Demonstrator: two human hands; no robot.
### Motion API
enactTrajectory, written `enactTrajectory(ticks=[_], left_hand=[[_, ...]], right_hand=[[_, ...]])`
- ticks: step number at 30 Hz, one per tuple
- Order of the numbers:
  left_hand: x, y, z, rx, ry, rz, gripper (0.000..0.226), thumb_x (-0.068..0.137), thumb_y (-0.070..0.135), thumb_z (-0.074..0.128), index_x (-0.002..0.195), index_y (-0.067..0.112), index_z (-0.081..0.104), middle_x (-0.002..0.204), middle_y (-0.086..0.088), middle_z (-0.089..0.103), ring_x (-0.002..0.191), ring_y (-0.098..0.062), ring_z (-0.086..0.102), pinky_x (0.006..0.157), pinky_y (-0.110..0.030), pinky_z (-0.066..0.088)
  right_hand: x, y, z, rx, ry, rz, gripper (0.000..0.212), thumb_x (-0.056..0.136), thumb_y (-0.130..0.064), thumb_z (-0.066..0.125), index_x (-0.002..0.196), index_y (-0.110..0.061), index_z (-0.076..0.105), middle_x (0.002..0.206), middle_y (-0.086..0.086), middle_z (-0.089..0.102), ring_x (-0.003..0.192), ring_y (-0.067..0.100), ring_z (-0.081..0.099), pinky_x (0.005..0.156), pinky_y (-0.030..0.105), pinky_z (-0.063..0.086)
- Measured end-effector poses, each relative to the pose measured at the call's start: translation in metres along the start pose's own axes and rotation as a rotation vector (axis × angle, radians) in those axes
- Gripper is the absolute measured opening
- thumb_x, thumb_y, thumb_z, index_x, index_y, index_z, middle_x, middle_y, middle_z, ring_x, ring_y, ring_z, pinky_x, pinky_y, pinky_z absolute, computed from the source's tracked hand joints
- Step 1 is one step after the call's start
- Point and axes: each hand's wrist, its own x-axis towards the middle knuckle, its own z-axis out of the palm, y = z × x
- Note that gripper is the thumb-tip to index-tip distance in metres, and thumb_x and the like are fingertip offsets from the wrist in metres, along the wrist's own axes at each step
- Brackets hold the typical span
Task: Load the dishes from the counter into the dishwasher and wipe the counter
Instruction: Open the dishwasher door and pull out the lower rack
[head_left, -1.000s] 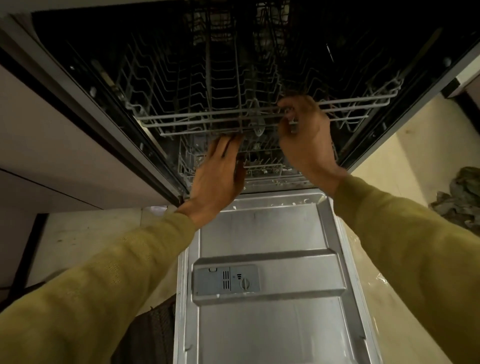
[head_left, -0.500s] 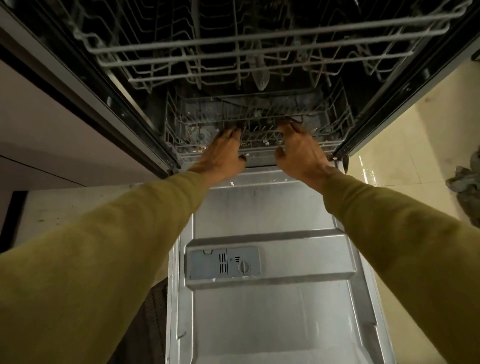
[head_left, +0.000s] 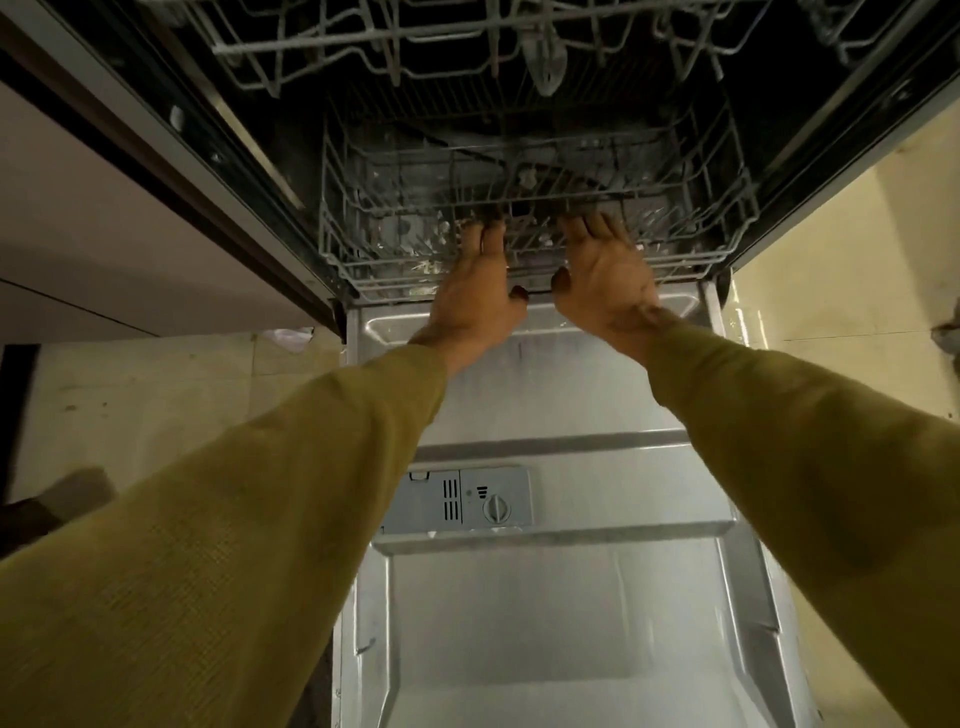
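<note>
The dishwasher stands open, its steel door (head_left: 550, 613) folded down flat below me. The wire lower rack (head_left: 343, 249) sits inside the tub and looks empty of dishes. My left hand (head_left: 475, 299) and my right hand (head_left: 605, 275) are side by side at the middle of the rack's front rim. Their fingers reach over the front wires while the thumbs sit below the rim. The fingertips are hidden among the wires. The empty upper rack (head_left: 311, 49) hangs above, slid partly out. No dishes or counter are in view.
A grey detergent dispenser (head_left: 467, 501) is set in the door's inner face. A pale cabinet front (head_left: 104, 223) flanks the dishwasher on the left, and beige floor tiles (head_left: 831, 260) lie to the right. Something dark lies at the right edge (head_left: 949, 327).
Both hands left the upper rack's front rail and dropped to the lower rack's front rim, then settled their fingers over it. My view has tilted lower and moved closer.
</note>
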Motion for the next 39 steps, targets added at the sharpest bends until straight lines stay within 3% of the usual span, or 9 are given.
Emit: enactTrajectory(ticks=[4, 10, 18, 20, 23, 26, 31, 36, 39], left_hand=[[-0.035, -0.003, 0.012, -0.004, 0.072, 0.034, 0.063, 0.094, 0.023, 0.061, 0.149, 0.008, 0.035, 0.153, -0.01, 0.033, 0.13, -0.033, 0.05, 0.105, -0.045, 0.048], [-0.092, -0.008, 0.023, -0.112, 0.173, 0.044, 0.038, 0.103, 0.026, 0.049, 0.135, 0.008, 0.058, 0.128, -0.01, 0.06, 0.107, -0.027, 0.064, 0.091, -0.044, 0.055], [-0.175, 0.001, 0.049, -0.25, 0.217, -0.025, 0.03, 0.1, 0.025, 0.049, 0.112, 0.008, 0.071, 0.104, -0.004, 0.067, 0.089, -0.019, 0.067, 0.079, -0.036, 0.058], [-0.197, 0.003, 0.052, -0.259, 0.215, -0.04, 0.026, 0.1, 0.024, 0.052, 0.109, 0.009, 0.072, 0.1, -0.002, 0.067, 0.087, -0.016, 0.066, 0.079, -0.032, 0.056], [-0.231, 0.01, 0.052, -0.262, 0.186, -0.055, 0.022, 0.1, 0.02, 0.056, 0.112, 0.01, 0.072, 0.1, -0.001, 0.069, 0.085, -0.004, 0.061, 0.079, -0.005, 0.045], [-0.267, 0.02, 0.055, -0.253, 0.141, -0.127, 0.022, 0.1, 0.025, 0.055, 0.11, 0.014, 0.072, 0.102, 0.004, 0.068, 0.084, 0.004, 0.056, 0.075, 0.004, 0.036], [-0.323, 0.026, 0.069, -0.264, 0.094, -0.205, 0.022, 0.1, 0.028, 0.054, 0.104, 0.017, 0.073, 0.099, 0.008, 0.067, 0.081, 0.0, 0.061, 0.074, 0.001, 0.039], [-0.369, 0.027, 0.082, -0.239, 0.033, -0.258, 0.039, 0.099, 0.046, 0.042, 0.103, 0.022, 0.072, 0.098, 0.012, 0.066, 0.086, -0.001, 0.063, 0.076, -0.019, 0.052], [-0.39, 0.031, 0.084, -0.243, -0.006, -0.292, 0.04, 0.097, 0.048, 0.04, 0.103, 0.024, 0.071, 0.1, 0.014, 0.066, 0.089, 0.0, 0.062, 0.079, -0.017, 0.051]], right_hand=[[-0.039, -0.005, 0.003, 0.051, 0.02, -0.01, 0.064, 0.092, -0.019, 0.055, 0.15, -0.01, 0.03, 0.153, 0.01, 0.037, 0.143, 0.026, 0.03, 0.12, 0.037, 0.024], [-0.1, -0.002, 0.015, 0.087, 0.004, 0.005, 0.056, 0.091, -0.022, 0.056, 0.144, -0.012, 0.039, 0.142, 0.007, 0.046, 0.132, 0.025, 0.041, 0.105, 0.041, 0.046], [-0.195, -0.006, 0.029, 0.137, 0.093, 0.002, 0.044, 0.089, -0.024, 0.066, 0.126, -0.002, 0.059, 0.119, 0.013, 0.063, 0.115, 0.031, 0.056, 0.085, 0.041, 0.056], [-0.219, -0.008, 0.034, 0.196, 0.1, 0.018, 0.043, 0.088, -0.022, 0.067, 0.125, -0.001, 0.06, 0.118, 0.013, 0.063, 0.115, 0.032, 0.056, 0.088, 0.042, 0.056], [-0.256, -0.015, 0.038, 0.259, 0.089, 0.052, 0.041, 0.092, -0.025, 0.062, 0.128, -0.004, 0.058, 0.124, 0.01, 0.061, 0.124, 0.028, 0.051, 0.099, 0.037, 0.05], [-0.293, -0.021, 0.039, 0.29, 0.101, 0.087, 0.036, 0.093, -0.025, 0.061, 0.122, -0.004, 0.062, 0.12, 0.007, 0.061, 0.123, 0.024, 0.052, 0.093, 0.033, 0.054], [-0.35, -0.025, 0.036, 0.316, 0.031, 0.117, 0.031, 0.095, -0.026, 0.058, 0.119, -0.009, 0.065, 0.119, 0.001, 0.061, 0.119, 0.02, 0.053, 0.089, 0.032, 0.055], [-0.394, -0.025, 0.033, 0.272, -0.055, 0.087, 0.039, 0.096, -0.039, 0.044, 0.114, -0.014, 0.068, 0.111, -0.003, 0.065, 0.109, 0.018, 0.06, 0.108, 0.042, 0.044], [-0.415, -0.023, 0.039, 0.265, -0.058, 0.09, 0.041, 0.096, -0.042, 0.042, 0.11, -0.015, 0.069, 0.107, -0.005, 0.066, 0.104, 0.015, 0.062, 0.11, 0.038, 0.038]])
